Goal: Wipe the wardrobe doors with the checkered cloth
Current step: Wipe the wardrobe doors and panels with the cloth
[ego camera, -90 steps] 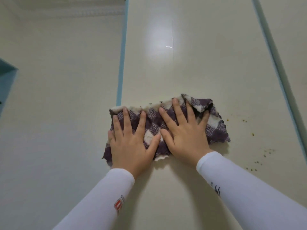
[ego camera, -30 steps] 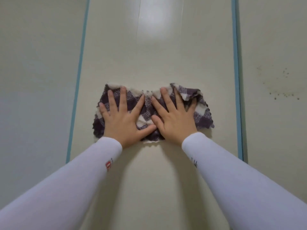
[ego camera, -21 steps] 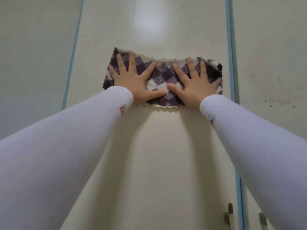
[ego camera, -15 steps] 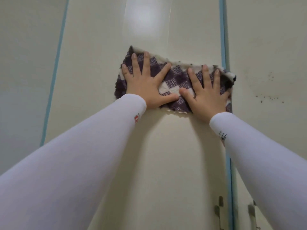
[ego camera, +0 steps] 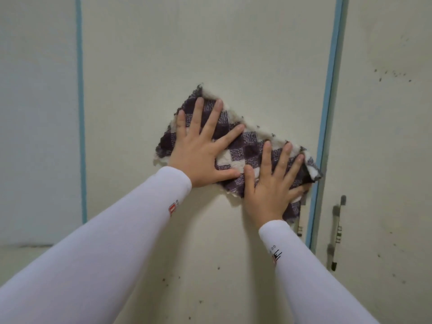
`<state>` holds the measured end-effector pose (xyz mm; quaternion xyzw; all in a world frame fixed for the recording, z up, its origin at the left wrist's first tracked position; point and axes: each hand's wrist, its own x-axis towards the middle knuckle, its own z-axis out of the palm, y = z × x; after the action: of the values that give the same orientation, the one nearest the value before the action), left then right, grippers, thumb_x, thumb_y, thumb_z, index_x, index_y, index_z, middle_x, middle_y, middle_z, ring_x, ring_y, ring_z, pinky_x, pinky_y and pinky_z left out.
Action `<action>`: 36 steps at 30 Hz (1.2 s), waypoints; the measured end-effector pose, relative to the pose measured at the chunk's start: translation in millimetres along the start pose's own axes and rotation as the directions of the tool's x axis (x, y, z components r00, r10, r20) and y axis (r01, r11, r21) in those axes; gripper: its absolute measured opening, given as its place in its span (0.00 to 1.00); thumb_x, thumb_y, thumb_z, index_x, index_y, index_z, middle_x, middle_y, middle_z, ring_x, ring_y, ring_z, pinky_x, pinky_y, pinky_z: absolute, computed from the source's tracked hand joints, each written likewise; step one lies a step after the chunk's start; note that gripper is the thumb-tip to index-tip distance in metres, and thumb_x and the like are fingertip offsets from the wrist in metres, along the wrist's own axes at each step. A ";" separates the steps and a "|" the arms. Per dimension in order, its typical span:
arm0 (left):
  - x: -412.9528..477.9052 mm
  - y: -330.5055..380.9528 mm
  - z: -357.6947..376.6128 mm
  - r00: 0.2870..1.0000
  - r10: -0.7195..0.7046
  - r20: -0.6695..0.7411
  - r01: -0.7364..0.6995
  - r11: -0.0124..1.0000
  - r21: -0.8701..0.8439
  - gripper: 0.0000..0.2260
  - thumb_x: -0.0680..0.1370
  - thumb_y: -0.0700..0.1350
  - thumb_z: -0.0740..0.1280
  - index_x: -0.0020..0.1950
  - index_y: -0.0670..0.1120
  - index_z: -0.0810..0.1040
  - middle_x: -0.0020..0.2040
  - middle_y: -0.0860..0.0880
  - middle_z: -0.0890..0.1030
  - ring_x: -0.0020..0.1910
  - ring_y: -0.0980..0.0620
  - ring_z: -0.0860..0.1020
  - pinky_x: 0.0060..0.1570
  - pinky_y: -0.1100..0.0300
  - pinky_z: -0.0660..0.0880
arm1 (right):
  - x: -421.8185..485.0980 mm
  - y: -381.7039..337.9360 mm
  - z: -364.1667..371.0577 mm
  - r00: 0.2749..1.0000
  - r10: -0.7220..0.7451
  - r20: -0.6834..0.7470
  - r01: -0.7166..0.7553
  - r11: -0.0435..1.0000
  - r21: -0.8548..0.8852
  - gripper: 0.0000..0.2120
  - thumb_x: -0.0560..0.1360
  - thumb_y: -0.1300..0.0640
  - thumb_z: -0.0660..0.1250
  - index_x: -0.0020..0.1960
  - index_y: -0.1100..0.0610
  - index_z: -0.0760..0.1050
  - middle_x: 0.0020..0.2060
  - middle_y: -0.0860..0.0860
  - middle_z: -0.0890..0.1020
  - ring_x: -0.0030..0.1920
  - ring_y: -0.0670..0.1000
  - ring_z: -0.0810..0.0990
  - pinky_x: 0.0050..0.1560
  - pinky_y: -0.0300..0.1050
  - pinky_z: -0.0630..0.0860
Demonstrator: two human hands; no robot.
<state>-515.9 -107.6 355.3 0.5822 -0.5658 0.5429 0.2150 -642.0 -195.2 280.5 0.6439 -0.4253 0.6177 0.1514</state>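
While the left hand (ego camera: pixel 198 150) and right hand (ego camera: pixel 272 188) are pressing flat, fingers (ego camera: pixel 214 118) spread, the soft, limp checkered cloth (ego camera: pixel 243 150) is lying beneath them against the wardrobe door (ego camera: pixel 210 54), likely needing broad palm pressure.

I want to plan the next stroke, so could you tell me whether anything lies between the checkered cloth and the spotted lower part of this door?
Nothing visible does. The checkered cloth lies flat on the door under the left hand and right hand; bare panel runs down to the dark specks. The handles stand off to the right.
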 end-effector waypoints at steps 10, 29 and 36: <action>-109.1 -50.6 4.5 0.980 -0.194 0.044 0.195 0.981 0.002 0.39 0.65 0.74 0.55 0.73 0.62 0.53 0.76 0.43 0.51 0.73 0.36 0.44 0.66 0.34 0.43 | -65.7 -60.3 20.5 0.983 -0.170 0.076 0.173 0.984 -0.031 0.27 0.77 0.37 0.41 0.74 0.44 0.52 0.73 0.54 0.53 0.72 0.61 0.50 0.59 0.79 0.45; -311.0 55.1 70.8 0.935 -0.272 0.227 0.287 0.957 -0.037 0.38 0.67 0.72 0.51 0.74 0.62 0.44 0.76 0.45 0.39 0.73 0.36 0.39 0.67 0.35 0.37 | -255.5 33.1 26.6 0.826 -0.263 0.498 0.296 0.955 0.015 0.27 0.79 0.39 0.38 0.76 0.44 0.40 0.76 0.49 0.42 0.76 0.56 0.40 0.46 0.72 0.71; -328.8 66.5 71.3 0.916 -0.269 0.299 0.293 0.955 -0.040 0.36 0.69 0.71 0.50 0.74 0.62 0.44 0.77 0.46 0.40 0.74 0.36 0.40 0.67 0.37 0.37 | -283.4 46.5 16.7 0.780 -0.252 0.573 0.319 0.948 -0.017 0.26 0.80 0.40 0.37 0.76 0.45 0.40 0.76 0.49 0.41 0.76 0.55 0.39 0.45 0.68 0.75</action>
<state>-472.0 -47.2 20.6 0.7212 -0.5238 0.3909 0.2296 -629.6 -132.6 0.0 0.8445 -0.3825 0.3449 0.1471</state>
